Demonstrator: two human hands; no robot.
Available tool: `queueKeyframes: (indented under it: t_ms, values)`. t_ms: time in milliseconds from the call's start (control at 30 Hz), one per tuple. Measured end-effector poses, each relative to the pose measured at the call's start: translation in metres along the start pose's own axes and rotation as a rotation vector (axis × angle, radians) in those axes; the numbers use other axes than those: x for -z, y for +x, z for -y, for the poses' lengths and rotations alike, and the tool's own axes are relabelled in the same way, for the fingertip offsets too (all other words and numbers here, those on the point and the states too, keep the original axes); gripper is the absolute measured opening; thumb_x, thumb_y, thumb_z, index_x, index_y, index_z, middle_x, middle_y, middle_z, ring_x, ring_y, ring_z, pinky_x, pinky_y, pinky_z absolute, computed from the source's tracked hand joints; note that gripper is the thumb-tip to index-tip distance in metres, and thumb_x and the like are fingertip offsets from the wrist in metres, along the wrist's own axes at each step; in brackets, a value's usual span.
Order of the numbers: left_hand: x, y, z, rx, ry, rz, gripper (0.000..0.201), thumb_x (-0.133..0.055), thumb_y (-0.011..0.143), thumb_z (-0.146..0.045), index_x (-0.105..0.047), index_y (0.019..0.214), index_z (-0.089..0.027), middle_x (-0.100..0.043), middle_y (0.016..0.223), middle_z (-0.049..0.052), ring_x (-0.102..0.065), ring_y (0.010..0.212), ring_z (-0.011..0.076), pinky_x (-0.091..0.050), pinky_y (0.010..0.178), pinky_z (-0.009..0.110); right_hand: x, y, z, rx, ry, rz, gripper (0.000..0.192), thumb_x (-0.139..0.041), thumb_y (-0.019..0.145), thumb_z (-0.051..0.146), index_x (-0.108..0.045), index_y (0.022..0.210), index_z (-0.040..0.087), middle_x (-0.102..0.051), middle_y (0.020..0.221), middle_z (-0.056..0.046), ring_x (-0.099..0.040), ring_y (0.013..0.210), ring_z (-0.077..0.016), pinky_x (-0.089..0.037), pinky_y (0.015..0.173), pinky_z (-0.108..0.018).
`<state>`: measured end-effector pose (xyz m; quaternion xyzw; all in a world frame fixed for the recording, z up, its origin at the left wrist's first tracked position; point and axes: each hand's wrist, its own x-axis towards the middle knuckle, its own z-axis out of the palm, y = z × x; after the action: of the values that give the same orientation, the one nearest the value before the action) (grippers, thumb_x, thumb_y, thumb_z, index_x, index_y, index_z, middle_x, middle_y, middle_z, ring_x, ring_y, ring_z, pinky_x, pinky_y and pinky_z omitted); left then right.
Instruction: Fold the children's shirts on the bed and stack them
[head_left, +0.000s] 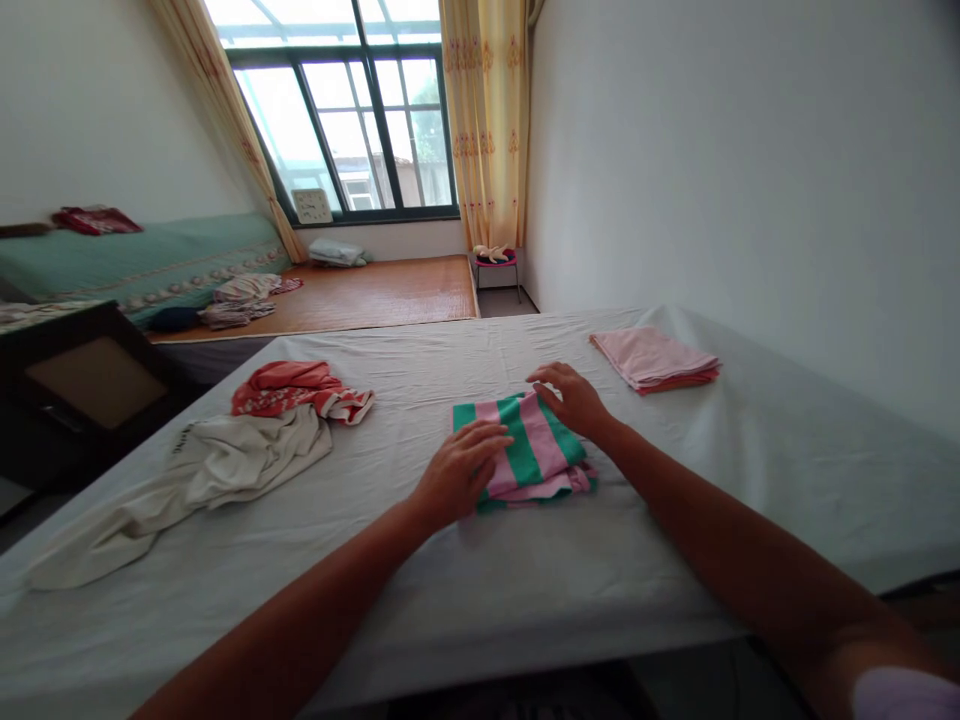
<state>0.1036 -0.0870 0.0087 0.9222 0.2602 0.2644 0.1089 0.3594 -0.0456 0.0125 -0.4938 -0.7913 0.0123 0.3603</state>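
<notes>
A green-and-pink striped piece of clothing (531,445) lies folded into a rough rectangle on the white-sheeted bed (405,590) in front of me. Its near edge shows several uneven layers. My left hand (463,470) lies over its left side, palm down, fingers stretched out and holding nothing. At its far right edge, my right hand (574,398) is open, with thumb and fingers apart and the thumb close to or touching the cloth. Off to the right lies a folded pink cloth (649,355) on top of an orange-red one (679,381).
On the left lie a crumpled red garment (289,388) and a rumpled off-white garment (240,460). A white wall (750,180) borders the right side. Beyond are a brown mat-covered bed (390,285), a small stool (496,262) and a dark cabinet (82,375).
</notes>
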Motion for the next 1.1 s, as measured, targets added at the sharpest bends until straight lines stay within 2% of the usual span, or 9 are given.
queueKeyframes:
  t_ms: [100,167,267,367,533,733,833,967,1100]
  values:
    - [-0.003,0.007,0.026,0.144,0.117,0.092,0.048,-0.040,0.096,-0.038,-0.046,0.140,-0.021,-0.045,0.146,0.009,-0.035,0.137,0.0249,-0.028,0.114,0.043,-0.008,-0.010,0.016,0.188,0.053,0.232,0.033,-0.045,0.096,0.038,-0.064,0.120,0.026,-0.064,0.124,-0.006,-0.051,0.120,-0.0218,-0.035,0.106,-0.039]
    - [-0.008,0.009,0.040,0.254,0.195,0.204,0.057,-0.039,0.094,-0.049,-0.040,0.145,-0.022,-0.036,0.152,0.009,-0.028,0.141,0.0281,-0.025,0.114,0.047,-0.020,-0.017,0.015,0.211,0.002,0.351,0.040,-0.046,0.095,0.044,-0.057,0.130,0.028,-0.056,0.137,-0.004,-0.044,0.130,-0.0234,-0.029,0.112,-0.042]
    - [-0.010,0.007,0.047,0.384,0.264,0.294,0.066,-0.033,0.093,-0.059,-0.033,0.148,-0.021,-0.027,0.156,0.011,-0.022,0.144,0.0296,-0.021,0.114,0.049,-0.036,-0.024,-0.004,0.069,-0.094,0.368,0.047,-0.036,0.097,0.046,-0.050,0.138,0.027,-0.047,0.145,-0.005,-0.036,0.137,-0.0233,-0.024,0.114,-0.044]
    - [-0.008,0.005,0.043,0.456,0.294,0.296,0.069,-0.029,0.093,-0.060,-0.031,0.149,-0.018,-0.026,0.156,0.013,-0.020,0.145,0.0289,-0.019,0.114,0.049,-0.040,-0.024,-0.026,-0.153,-0.163,0.296,0.053,-0.030,0.098,0.047,-0.047,0.140,0.019,-0.044,0.147,-0.011,-0.034,0.139,-0.0256,-0.026,0.113,-0.045]
    - [-0.007,0.002,0.038,0.478,0.302,0.257,0.068,-0.027,0.094,-0.060,-0.033,0.148,-0.018,-0.028,0.155,0.013,-0.020,0.145,0.0279,-0.018,0.114,0.048,-0.036,-0.020,-0.029,-0.458,-0.190,0.171,0.073,-0.052,0.084,0.060,-0.041,0.140,0.014,-0.043,0.145,-0.020,-0.035,0.135,-0.0364,-0.029,0.109,-0.052]
    - [-0.007,-0.005,0.042,0.453,0.275,0.249,0.066,-0.027,0.095,-0.058,-0.034,0.147,-0.019,-0.027,0.156,0.011,-0.018,0.145,0.0278,-0.017,0.115,0.050,-0.026,-0.010,-0.006,-0.564,0.268,0.143,0.087,-0.071,0.072,0.034,-0.029,0.144,0.014,-0.053,0.134,-0.017,-0.054,0.119,-0.0265,-0.045,0.099,-0.040]
    - [-0.006,-0.007,0.042,0.440,0.266,0.233,0.063,-0.028,0.095,-0.057,-0.036,0.146,-0.020,-0.030,0.155,0.011,-0.019,0.145,0.0278,-0.017,0.115,0.051,-0.013,-0.006,0.000,-0.686,0.607,0.221,0.073,-0.077,0.067,0.033,-0.047,0.131,0.014,-0.060,0.126,-0.014,-0.059,0.113,-0.0261,-0.050,0.093,-0.037]
    - [-0.004,-0.008,0.042,0.422,0.246,0.217,0.058,-0.031,0.095,-0.054,-0.040,0.143,-0.022,-0.033,0.154,0.009,-0.022,0.144,0.0277,-0.019,0.114,0.050,0.002,-0.009,0.008,-0.779,1.053,0.534,0.048,-0.077,0.070,0.038,-0.065,0.110,0.014,-0.070,0.110,-0.012,-0.066,0.103,-0.0246,-0.053,0.090,-0.035]
    - [-0.006,-0.007,0.050,0.417,0.210,0.131,0.052,-0.029,0.097,-0.050,-0.044,0.140,-0.024,-0.040,0.150,0.007,-0.030,0.141,0.0256,-0.025,0.113,0.048,0.005,-0.014,0.016,-0.788,1.171,0.474,0.042,-0.081,0.067,0.033,-0.068,0.102,0.014,-0.074,0.096,-0.009,-0.070,0.088,-0.0207,-0.057,0.080,-0.030]
